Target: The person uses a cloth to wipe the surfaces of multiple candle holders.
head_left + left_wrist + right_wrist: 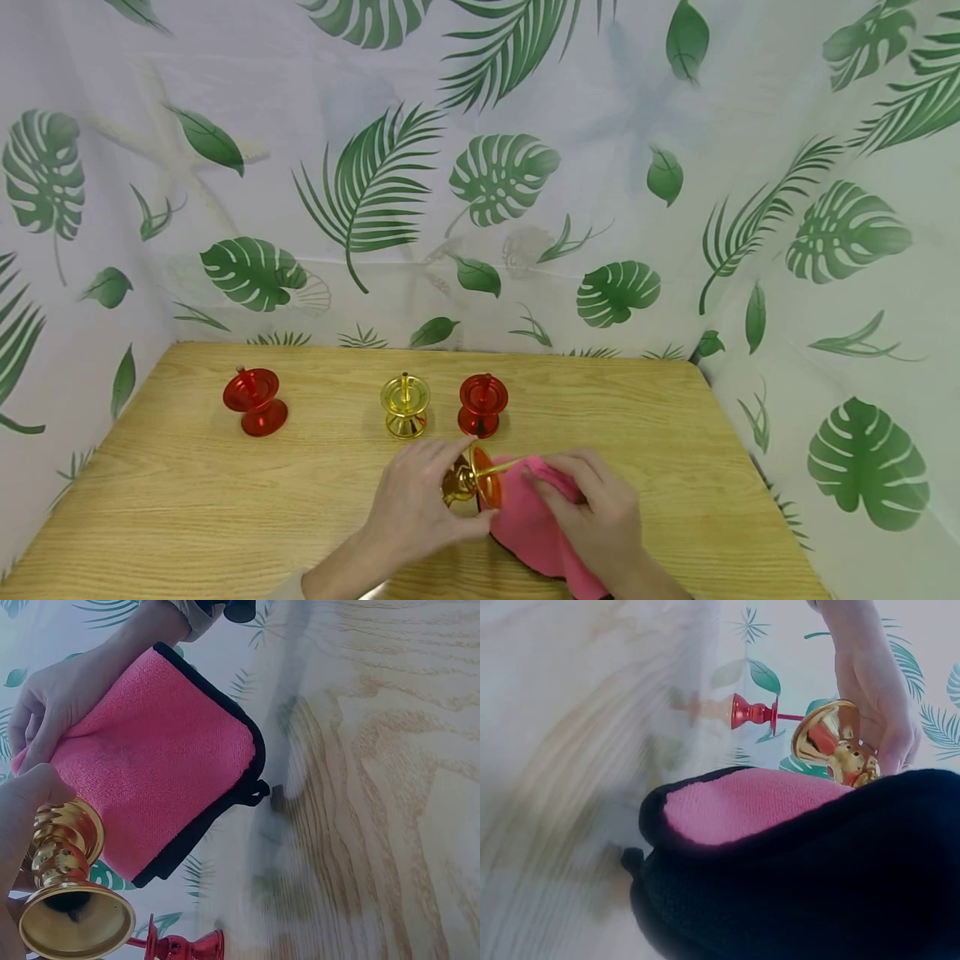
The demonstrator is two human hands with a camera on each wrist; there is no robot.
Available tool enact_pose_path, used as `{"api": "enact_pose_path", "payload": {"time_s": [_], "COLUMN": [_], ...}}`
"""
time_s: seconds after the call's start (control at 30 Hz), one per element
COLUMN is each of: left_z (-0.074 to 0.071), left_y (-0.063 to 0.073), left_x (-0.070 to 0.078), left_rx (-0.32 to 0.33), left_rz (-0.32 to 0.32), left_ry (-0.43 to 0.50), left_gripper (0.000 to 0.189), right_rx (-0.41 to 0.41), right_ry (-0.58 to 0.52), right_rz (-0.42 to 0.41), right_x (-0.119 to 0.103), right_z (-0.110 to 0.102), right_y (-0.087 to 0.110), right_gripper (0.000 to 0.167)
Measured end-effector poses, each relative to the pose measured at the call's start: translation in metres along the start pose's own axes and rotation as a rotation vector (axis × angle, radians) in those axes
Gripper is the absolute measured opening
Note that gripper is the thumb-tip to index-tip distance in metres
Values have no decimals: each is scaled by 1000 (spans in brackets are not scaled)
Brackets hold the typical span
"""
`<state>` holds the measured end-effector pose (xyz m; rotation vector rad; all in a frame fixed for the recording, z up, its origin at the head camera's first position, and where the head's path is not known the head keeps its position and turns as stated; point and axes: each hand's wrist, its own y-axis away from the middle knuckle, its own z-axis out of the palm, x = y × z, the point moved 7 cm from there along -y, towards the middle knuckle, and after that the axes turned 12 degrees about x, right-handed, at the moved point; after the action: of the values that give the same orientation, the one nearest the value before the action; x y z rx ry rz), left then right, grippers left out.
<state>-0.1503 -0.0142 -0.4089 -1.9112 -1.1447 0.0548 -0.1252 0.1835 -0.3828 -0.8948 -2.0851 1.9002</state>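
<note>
My left hand [416, 504] grips a shiny gold candle holder [459, 483], tipped on its side with its dish toward the right and its hollow base showing in the left wrist view. Thumb and fingers curl round the dish's rim. From the dish a thin gold rod [501, 467] points right, its far end covered by a pink towel [525, 521] with black edging. My right hand [603, 508] pinches that towel around the rod's tip. The rest of the towel hangs below the hand, its black back filling much of the right wrist view.
On the wooden table [225, 508], a red candle holder [262, 418] stands at the back left. A gold one [406, 427] and another red one [481, 423] stand close beyond my hands. A leaf-print cloth [405, 317] walls the back and sides.
</note>
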Motion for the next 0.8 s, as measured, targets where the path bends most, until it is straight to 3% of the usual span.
{"api": "enact_pose_path", "payload": {"time_s": [0.33, 0.5, 0.6, 0.8], "left_z": [4, 6, 6, 5], "left_y": [-1, 0, 0, 1], "left_x": [4, 9, 6, -6], "left_rx": [19, 26, 3, -111], "left_rz": [45, 68, 20, -178], "left_ry": [2, 16, 74, 276], "left_gripper": [80, 78, 77, 73], "right_rx": [-55, -109, -120, -100], "right_ry": [0, -34, -64, -185], "right_rz": [35, -45, -107, -247], "right_x": [-9, -23, -27, -26], "right_z": [13, 25, 27, 24], "right_y": [1, 7, 9, 14], "right_gripper": [30, 27, 26, 24]}}
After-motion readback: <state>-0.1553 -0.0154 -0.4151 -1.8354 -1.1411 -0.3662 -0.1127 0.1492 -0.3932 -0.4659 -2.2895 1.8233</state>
